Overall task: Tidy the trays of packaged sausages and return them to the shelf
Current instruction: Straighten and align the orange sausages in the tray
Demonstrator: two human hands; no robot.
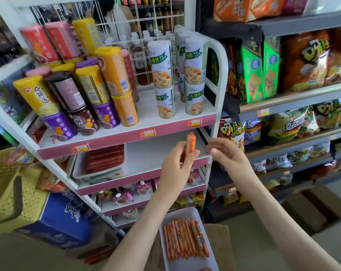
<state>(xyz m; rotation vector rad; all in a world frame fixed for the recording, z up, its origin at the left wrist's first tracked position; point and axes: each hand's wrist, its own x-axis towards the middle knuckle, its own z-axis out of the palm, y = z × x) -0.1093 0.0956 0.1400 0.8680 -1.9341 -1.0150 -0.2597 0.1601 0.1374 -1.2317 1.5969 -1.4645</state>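
Nearest to us, at the lower edge of the view, a white tray (182,212) holds a row of orange sausages (185,241). They are thin sticks in shiny orange wrappers with small printed labels, lying side by side lengthwise and roughly parallel. The tray sits on what appears to be a brown cardboard box (222,243), though we see only part of that surface.

Above the tray, both bare forearms reach towards a white rack (217,106) with pink edge strips. The left hand (175,165) pinches a single orange sausage (190,141) between thumb and fingers, holding it upright with its crimped top end above the fingertips. The right hand (227,153) is just beside it, apart from the sausage, with its fingers loosely curled and holding nothing.

Behind the hands we see the middle shelf (157,151), whose right half is bare white board. On its left half stands a second tray (77,174), also white, filled with red sausages (106,158) packed in flat rows.

On the shelf above stand stacked cans (107,94) in yellow, purple, orange and white-green labels. To the right of the rack, dark shelving carries snack bags (306,61). At the left edge we note a yellow basket (7,192) resting on a blue carton (62,218).
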